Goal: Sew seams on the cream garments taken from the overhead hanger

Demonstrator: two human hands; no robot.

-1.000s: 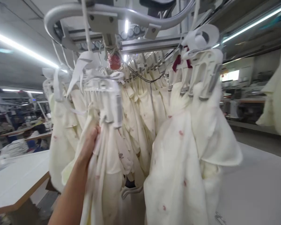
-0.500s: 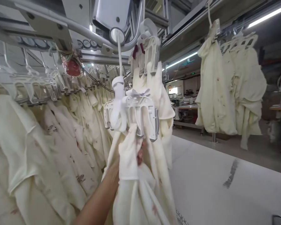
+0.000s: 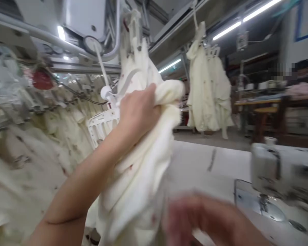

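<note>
My left hand (image 3: 138, 112) is closed around a bunched cream garment (image 3: 143, 164) with small reddish marks. The cloth is lifted beside a white clip hanger (image 3: 104, 119), and its folded top sticks out to the right of my fist. Whether any part of it is still in the clips is hidden by my hand and forearm. Low in the view, my right hand (image 3: 205, 215) is smeared by motion, close to the garment's lower right side; its fingers look bent, but their grip cannot be made out.
Many cream garments (image 3: 59, 136) hang on the left under an overhead rail. More garments (image 3: 202, 89) hang behind on the right. A white worktable (image 3: 190, 160) carries a sewing machine (image 3: 277, 167) at right. A person (image 3: 303, 73) is at the far right.
My left hand has pulled the garment up and to the right, away from the hanger's clips. My right hand has come into view. The camera has turned right, bringing in the sewing machine.
</note>
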